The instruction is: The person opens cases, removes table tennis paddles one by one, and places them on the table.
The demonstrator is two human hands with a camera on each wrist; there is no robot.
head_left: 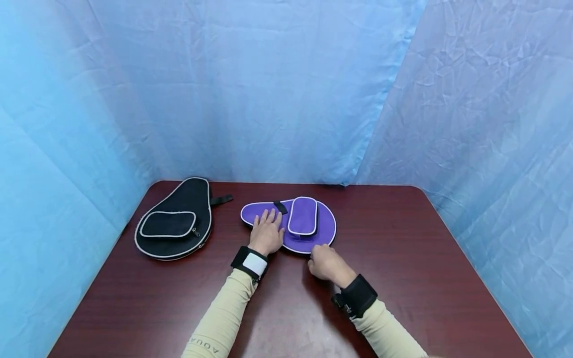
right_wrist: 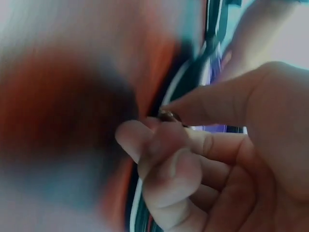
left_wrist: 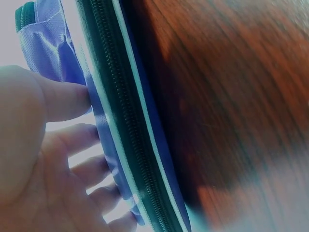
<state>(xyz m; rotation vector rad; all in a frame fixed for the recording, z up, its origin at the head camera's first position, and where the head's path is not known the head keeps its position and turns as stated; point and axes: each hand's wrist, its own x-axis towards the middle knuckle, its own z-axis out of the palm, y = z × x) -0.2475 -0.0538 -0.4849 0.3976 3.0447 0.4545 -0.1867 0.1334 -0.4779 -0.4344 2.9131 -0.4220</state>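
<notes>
A purple table tennis paddle case (head_left: 324, 224) with white piping lies flat on the table, its rounded end to the right and its small raised pocket (head_left: 303, 215) facing up. My left hand (head_left: 267, 233) rests on the narrower side of the case with fingers spread. In the left wrist view, the black zipper (left_wrist: 120, 92) runs along the case's side, next to the thumb. At the near edge of the rounded end, my right hand (head_left: 329, 263) pinches a small metal zipper pull (right_wrist: 168, 116) between thumb and curled fingers, which partly hide it.
A black paddle case (head_left: 190, 201) with white piping and a zipped pocket lies at the left of the dark red-brown table (head_left: 403, 258). Its black strap (head_left: 221, 200) points right. Blue curtains (head_left: 268, 89) hang behind and at both sides.
</notes>
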